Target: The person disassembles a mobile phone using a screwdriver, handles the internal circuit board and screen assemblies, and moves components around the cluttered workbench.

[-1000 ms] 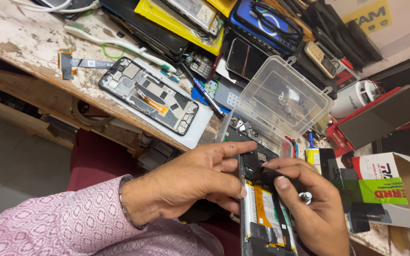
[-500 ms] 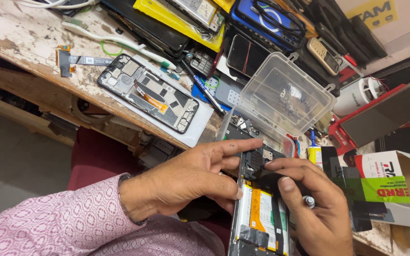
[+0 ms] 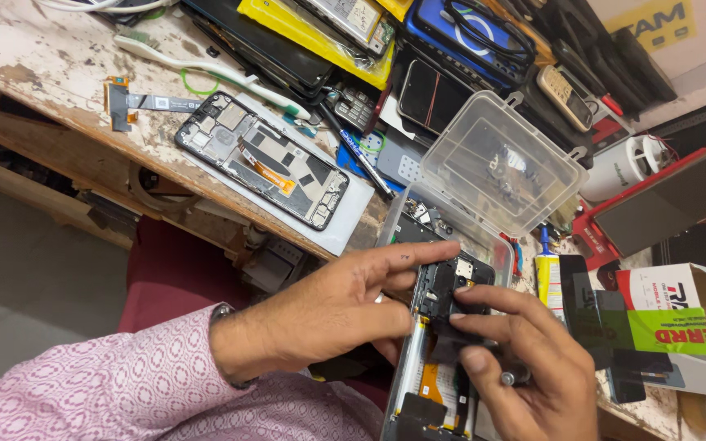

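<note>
- Head view, nearest: the left hand (image 3: 328, 314) cradles an opened phone (image 3: 435, 359) from its side, fingers curled round the edge, forefinger stretched across the top.
- Right hand (image 3: 525, 367) lies over the phone's middle; thumb and fingertips (image 3: 459, 314) pinch closed on a small dark part (image 3: 451, 343) against the board, and a slim metal-tipped tool (image 3: 510, 378) is tucked under the palm.
- Back cover is already off: battery, orange flex and camera block lie exposed. The dark part looks half seated or half lifted; which of the two cannot be told.
- Just beyond the fingertips: an open clear plastic box (image 3: 500, 159) with small parts inside.
- Left of the forefinger, further out: a second stripped phone frame (image 3: 259, 159) on a white sheet, untouched, and a loose flex cable (image 3: 136, 102).
- Farthest: a white toothbrush (image 3: 198, 69) and stacked handsets along the worn bench (image 3: 34, 49).
</note>
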